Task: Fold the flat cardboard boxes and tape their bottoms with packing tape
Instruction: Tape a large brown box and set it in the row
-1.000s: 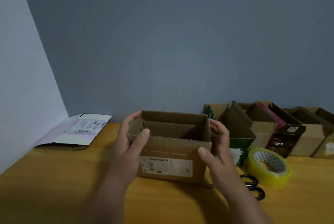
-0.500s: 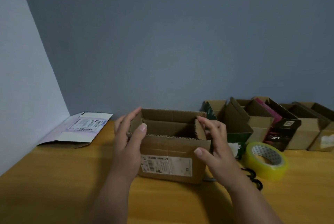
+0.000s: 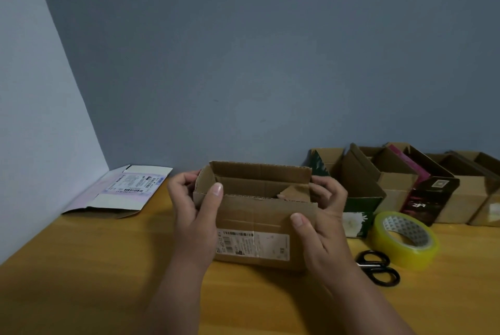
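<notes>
Lying flat in the far left corner by the wall is an unfolded white box (image 3: 119,190) with a printed label. On the wooden table (image 3: 81,280) the left hand (image 3: 193,215) grasps the left end of the open cardboard box (image 3: 254,215), thumb on its front wall. The right hand (image 3: 322,222) grasps the right end; its fingers are partly hidden behind the box. One inner flap leans inward. To the right lie black scissors (image 3: 378,271), a yellowish tape roll (image 3: 404,240), and a row of folded boxes (image 3: 392,186), cut off at the right edge. The near table is free.
</notes>
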